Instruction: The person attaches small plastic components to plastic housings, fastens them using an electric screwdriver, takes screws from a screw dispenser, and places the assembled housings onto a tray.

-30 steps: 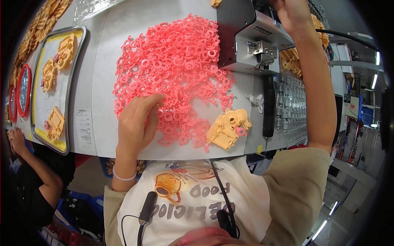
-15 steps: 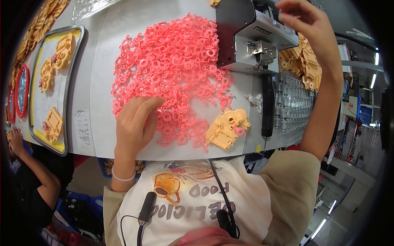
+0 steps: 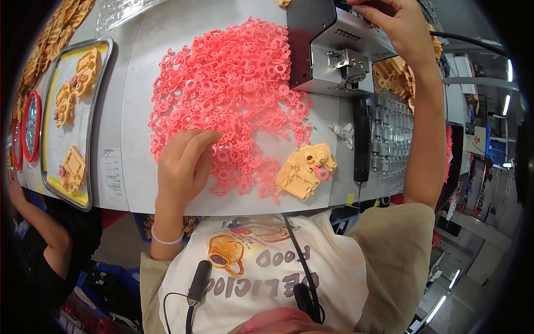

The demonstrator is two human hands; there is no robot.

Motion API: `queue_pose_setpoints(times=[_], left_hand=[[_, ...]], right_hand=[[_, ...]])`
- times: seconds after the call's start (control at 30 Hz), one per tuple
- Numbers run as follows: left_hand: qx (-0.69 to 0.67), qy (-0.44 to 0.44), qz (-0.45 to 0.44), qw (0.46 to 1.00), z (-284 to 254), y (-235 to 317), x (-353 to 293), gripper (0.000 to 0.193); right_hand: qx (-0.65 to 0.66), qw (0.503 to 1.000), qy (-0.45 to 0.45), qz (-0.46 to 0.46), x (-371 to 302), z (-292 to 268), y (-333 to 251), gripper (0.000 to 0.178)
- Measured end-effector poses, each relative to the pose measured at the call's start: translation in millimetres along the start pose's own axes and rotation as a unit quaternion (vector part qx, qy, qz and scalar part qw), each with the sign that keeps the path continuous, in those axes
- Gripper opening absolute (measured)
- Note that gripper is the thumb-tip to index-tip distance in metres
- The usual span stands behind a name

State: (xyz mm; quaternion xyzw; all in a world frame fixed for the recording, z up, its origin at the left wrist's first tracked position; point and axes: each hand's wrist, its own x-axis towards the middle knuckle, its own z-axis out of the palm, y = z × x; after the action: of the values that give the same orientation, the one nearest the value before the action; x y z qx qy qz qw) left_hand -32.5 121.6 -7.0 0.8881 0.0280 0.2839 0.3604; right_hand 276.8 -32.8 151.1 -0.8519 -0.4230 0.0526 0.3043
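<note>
Yellow casing (image 3: 297, 179) slants lengthwise up rightward; left hand (image 3: 183, 157) gaping (right hand (image 3: 403, 26): grip unclear).

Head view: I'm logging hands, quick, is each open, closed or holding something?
Left hand: fingers curled over the pile of pink plastic rings; grip cannot be told.
Right hand: fingers bent by the boxy black-and-silver machine; grip cannot be told.

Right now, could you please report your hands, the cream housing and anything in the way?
Left hand at pink pile, grip unclear. Right hand by machine's top, grip unclear. Cream housing on table, untouched. Pile close on its left.
</note>
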Motion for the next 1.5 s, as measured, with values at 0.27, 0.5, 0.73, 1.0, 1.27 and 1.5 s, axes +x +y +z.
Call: queue_pose_setpoints(times=[0.27,0.5,0.73,1.0,1.27,1.5], left_hand=[[-0.001,-0.005,0.003,1.0,0.8,0.0,1.5,0.03],[0.004,-0.01,-0.004,1.0,0.0,1.1,1.2,0.031],[0.008,-0.007,-0.006,1.0,1.0,-1.2,-0.4,0.033],[0.009,-0.006,-0.004,1.0,1.6,-0.9,-0.5,0.033],[0.005,-0.011,-0.017,1.0,1.0,0.0,0.0,0.033],[0.006,-0.033,-0.012,0.999,-1.4,1.7,-1.4,0.034]], right_hand=[[-0.001,0.989,0.128,-0.067,-46.2,-11.7,2.2,0.01],[-0.102,0.984,0.084,-0.119,-78.4,35.0,-2.2,0.012],[-0.323,0.914,0.119,-0.217,-77.3,65.9,1.2,0.016],[-0.419,0.884,0.103,-0.179,-71.9,77.5,-6.7,0.017],[-0.453,0.867,0.087,-0.186,-70.3,81.7,-4.4,0.015],[-0.493,0.842,0.064,-0.209,-70.9,80.9,-7.3,0.012]])
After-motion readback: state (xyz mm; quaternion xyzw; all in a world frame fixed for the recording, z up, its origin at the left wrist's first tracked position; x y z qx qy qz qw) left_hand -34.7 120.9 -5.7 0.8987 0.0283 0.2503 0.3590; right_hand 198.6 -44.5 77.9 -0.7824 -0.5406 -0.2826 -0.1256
